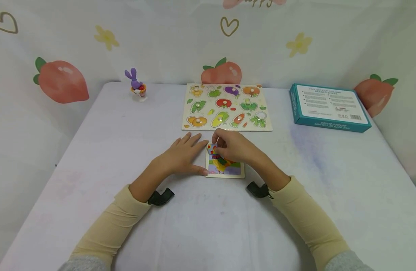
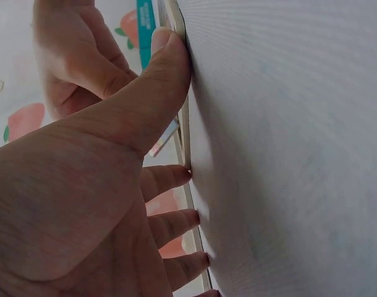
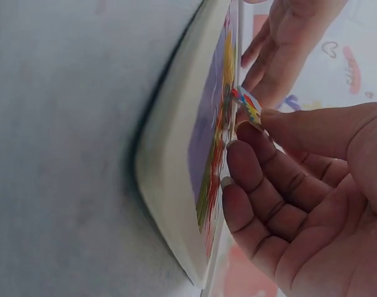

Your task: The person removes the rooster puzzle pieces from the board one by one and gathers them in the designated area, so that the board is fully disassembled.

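Note:
A small jigsaw board (image 1: 225, 176) with a pale rim and a colourful picture lies on the table between both hands. My left hand (image 1: 181, 156) rests flat at its left side, fingers spread on the table and thumb against the lower left corner. With thumb and fingertips, my right hand (image 1: 234, 146) pinches a small jigsaw piece (image 3: 250, 106), blue with red and yellow marks. That piece is tilted over the upper left corner of the board. Part of the picture is hidden under the right hand.
Just behind stands a vegetable peg puzzle (image 1: 226, 129), lying flat on the table. A teal box (image 1: 330, 124) lies at the back right. At the back left is a purple rabbit figurine (image 1: 135, 83). A patterned cloth (image 1: 167, 45) hangs behind the table.

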Motion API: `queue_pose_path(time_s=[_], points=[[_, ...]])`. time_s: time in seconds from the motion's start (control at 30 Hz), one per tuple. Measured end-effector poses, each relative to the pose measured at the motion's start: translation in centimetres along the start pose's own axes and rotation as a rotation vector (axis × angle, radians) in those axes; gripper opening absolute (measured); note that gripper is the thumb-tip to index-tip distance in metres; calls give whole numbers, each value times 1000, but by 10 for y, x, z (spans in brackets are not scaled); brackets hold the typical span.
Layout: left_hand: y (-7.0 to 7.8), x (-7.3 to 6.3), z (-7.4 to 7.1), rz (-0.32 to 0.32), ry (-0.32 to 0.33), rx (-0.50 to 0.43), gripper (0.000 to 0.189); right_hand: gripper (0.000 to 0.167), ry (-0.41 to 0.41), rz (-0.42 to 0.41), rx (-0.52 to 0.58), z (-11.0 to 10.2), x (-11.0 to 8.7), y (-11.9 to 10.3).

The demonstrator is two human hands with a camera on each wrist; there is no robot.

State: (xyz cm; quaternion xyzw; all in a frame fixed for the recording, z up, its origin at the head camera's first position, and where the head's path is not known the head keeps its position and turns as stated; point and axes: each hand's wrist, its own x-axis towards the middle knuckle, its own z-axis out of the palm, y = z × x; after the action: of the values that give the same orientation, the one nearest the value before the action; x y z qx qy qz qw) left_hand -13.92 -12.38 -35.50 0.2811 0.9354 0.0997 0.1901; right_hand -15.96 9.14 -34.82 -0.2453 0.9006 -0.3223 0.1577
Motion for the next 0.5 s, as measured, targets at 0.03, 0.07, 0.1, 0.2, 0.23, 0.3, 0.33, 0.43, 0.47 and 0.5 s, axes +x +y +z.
queue_pose_path(time_s=[0.03, 0.07, 0.1, 0.2, 0.23, 0.3, 0.33, 0.43, 0.47, 0.5], points=[[0, 0, 0, -2, -2, 1, 100, 18, 5, -2, -1, 0, 0, 0], [0, 0, 0, -3, -3, 1, 100, 17, 10, -2, 0, 0, 0, 0], [0, 0, 0, -5, -5, 2, 101, 17, 14, 0, 3, 1, -1, 0], [1, 1, -1, -10, -11, 6, 101, 17, 33, 3, 15, 0, -1, 0], [1, 1, -1, -12, -12, 6, 101, 17, 39, 4, 22, 0, -1, 0], [1, 1, -1, -15, -15, 7, 101, 17, 55, 5, 36, 0, -1, 0], [1, 1, -1, -16, -16, 7, 101, 16, 63, 5, 42, -1, -1, 1], [1, 1, -1, -18, -18, 6, 101, 13, 82, 13, 59, -3, -2, 2], [1, 1, -1, -19, -18, 6, 101, 12, 86, 16, 64, -4, -2, 3], [1, 1, -1, -20, -18, 5, 101, 12, 88, 20, 70, -5, -3, 4]])
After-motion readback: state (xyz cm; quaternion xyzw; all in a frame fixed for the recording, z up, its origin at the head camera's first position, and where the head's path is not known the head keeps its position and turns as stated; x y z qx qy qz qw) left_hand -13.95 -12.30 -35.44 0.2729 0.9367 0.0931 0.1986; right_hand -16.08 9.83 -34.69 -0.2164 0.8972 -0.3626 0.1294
